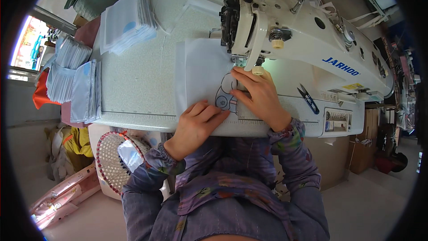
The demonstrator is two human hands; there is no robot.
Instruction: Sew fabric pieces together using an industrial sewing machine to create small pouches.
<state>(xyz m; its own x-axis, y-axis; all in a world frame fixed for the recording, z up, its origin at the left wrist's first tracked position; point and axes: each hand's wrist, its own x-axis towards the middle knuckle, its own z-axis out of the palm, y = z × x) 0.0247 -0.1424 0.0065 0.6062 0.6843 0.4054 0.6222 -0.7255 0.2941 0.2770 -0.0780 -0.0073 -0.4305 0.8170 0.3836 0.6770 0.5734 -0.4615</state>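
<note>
A pale white-blue fabric piece lies on the machine bed, with a printed cartoon figure near its right edge. That edge runs up to the presser foot of a cream sewing machine. My left hand has its fingers bent over the fabric's near edge, thumb reaching toward the figure's lower end. Whatever is under those fingers is hidden. Just below the presser foot, my right hand rests along the fabric's right edge, forefinger stretched out and thumb apart from it.
Stacked fabric pieces lie at the table's far left; folded bundles hang over its left edge. Thread snips and a small parts tray are at right. A woven basket stands below the table's left front.
</note>
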